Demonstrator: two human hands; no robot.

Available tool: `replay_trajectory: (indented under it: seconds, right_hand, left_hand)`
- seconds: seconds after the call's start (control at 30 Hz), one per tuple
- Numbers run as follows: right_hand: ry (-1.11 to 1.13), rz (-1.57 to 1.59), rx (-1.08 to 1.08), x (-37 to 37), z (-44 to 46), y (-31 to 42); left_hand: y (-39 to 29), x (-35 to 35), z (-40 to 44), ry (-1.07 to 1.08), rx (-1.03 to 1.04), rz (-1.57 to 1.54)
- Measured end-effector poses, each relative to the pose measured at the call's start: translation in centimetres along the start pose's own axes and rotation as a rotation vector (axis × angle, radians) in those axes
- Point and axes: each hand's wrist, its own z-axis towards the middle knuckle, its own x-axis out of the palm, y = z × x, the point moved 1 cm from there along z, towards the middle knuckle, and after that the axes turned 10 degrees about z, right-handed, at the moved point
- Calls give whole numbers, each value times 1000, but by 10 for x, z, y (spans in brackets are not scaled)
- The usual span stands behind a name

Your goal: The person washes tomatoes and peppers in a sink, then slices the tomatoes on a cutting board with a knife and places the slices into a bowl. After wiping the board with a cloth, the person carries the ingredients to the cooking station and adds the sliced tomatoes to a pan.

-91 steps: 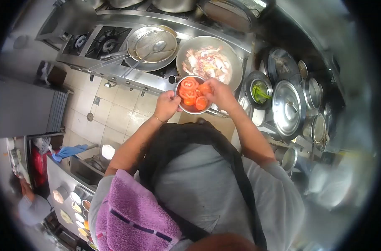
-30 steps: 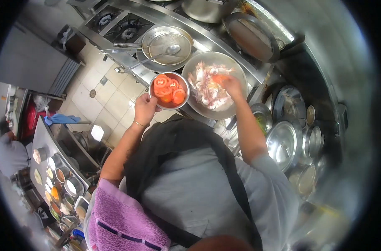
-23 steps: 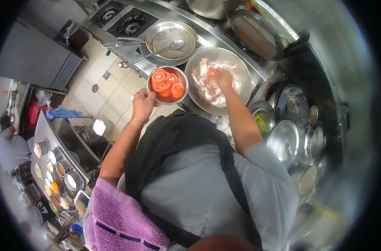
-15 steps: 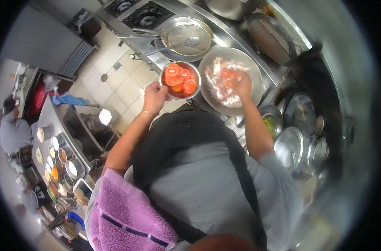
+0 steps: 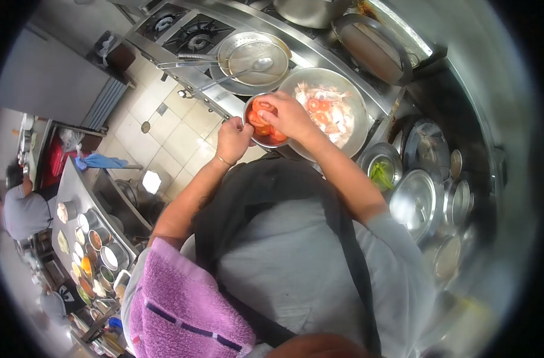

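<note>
My left hand point(image 5: 233, 142) grips the rim of a steel bowl point(image 5: 246, 111) of tomato slices point(image 5: 257, 122), held beside the stove front. Over that bowl, my right hand point(image 5: 291, 116) has its fingers down among the slices, thumb and fingers closed on a tomato slice; part of the bowl is hidden under it. Just to the right sits a wide metal pan point(image 5: 357, 98). Inside it lie pale pinkish-white pieces point(image 5: 339, 122), whose kind I cannot make out, with a few tomato slices point(image 5: 318, 107) on top.
A strainer and a spoon point(image 5: 261, 64) rest on a pan at the stove's left. Green vegetable pieces point(image 5: 380, 174) lie in a bowl at right, near stacked steel bowls point(image 5: 412, 203). Food containers point(image 5: 109, 256) crowd the left counter; another person point(image 5: 26, 209) stands beyond.
My right hand has moved left from the pan to the bowl and closed among the tomato slices. My left hand still holds the bowl, a little farther right in view.
</note>
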Motion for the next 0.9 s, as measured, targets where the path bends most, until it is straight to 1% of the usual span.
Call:
replay_trajectory:
  seconds: [0.2,0.27,0.4,0.47,0.5,0.53,0.6,0.63,0.7,0.77,0.8,0.87,0.9]
  right_hand:
    - [-73,41,76,-3,-14,-15]
    - [-101,238,237,-4,-16,-18]
    - [-137,223,257,-9,-26,-18]
    - [-298,217,63,-4,-32,-25]
    - [-303,247,149,-9,-36,-18]
    - [-305,244,155,-11,-39,-25]
    - [-521,639,281,-17,-45,-54]
    - [-526,659,375,-29,-52,-72]
    - [-613,396,346,-42,-74,-147]
    - [-604,225,478,-54,-104,-211]
    - [-604,226,478,-61,-110,-216]
    - [-592,389,785,-67,-125,-226]
    - [-485,-67,731,-67,-131,-235]
  left_hand:
    - [-1,7,-2,23,-9,-17]
    - [-2,9,-2,45,-21,-3]
    - [0,17,-2,80,-40,-47]
    - [10,18,0,114,-58,-18]
    - [12,19,1,127,-70,-34]
    - [15,20,1,134,-71,-36]
    - [23,21,4,123,-64,-51]
    - [22,20,3,126,-77,-54]
    - [22,16,1,111,-79,-59]
    - [25,14,0,96,-78,-62]
    - [29,12,1,72,-72,-72]
    - [32,11,-1,45,-74,-78]
    - [30,11,-3,45,-80,-100]
